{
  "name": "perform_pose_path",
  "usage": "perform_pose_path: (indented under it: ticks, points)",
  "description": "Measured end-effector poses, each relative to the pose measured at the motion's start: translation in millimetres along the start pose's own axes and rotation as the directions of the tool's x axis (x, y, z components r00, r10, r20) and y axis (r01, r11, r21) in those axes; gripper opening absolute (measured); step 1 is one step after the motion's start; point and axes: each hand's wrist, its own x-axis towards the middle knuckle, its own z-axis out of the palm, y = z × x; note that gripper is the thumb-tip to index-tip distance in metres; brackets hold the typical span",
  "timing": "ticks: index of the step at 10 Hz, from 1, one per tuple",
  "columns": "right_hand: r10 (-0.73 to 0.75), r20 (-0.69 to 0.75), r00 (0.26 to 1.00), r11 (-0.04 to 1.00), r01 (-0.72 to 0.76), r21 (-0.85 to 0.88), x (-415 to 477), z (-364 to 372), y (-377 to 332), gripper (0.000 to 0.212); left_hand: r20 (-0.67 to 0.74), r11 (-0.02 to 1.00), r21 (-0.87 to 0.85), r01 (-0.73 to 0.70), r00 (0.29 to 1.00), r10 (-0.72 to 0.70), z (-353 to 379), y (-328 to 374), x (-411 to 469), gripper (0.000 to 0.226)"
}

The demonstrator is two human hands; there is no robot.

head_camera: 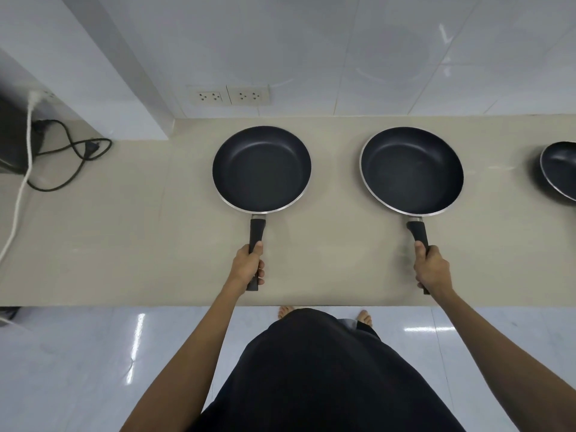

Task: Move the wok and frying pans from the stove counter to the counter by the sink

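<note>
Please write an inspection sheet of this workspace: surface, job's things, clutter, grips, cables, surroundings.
Surface: beige counter, bare between the items.
Job's things: left frying pan and right frying pan, both empty, handles toward the person; a third pan cut off at the right edge.
Clutter: nothing seen.
Grips: left hand closed on the left pan's handle; right hand closed on the right pan's handle.
Cables: black cable looped on the counter at left; white cable hanging from a plug.
Surroundings: tiled wall, two wall sockets, dark appliance at left, glossy floor.
</note>
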Motion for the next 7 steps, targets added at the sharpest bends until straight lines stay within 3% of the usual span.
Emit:
perform_pose_path:
  ticks: [5, 6, 7]
  points:
    - [0.001, 0.110, 0.994, 0.999, -0.005, 0.037, 2, -24, 3, 0.061, -0.047, 0.980, 0.199, -0.021, 0.998, 0.030, 1, 7, -26, 0.041]
    - [-0.031, 0.118, 0.993, 0.989, 0.047, -0.138, -4, -34, 13, 0.071, -0.089, 0.925, 0.375, -0.052, 0.992, 0.092, 6, 4, -43, 0.050]
    - [-0.069, 0.134, 0.989, 0.982, 0.091, -0.167, -13, -40, 18, 0.074, -0.134, 0.848, 0.514, -0.126, 0.965, 0.225, 10, 10, -58, 0.060]
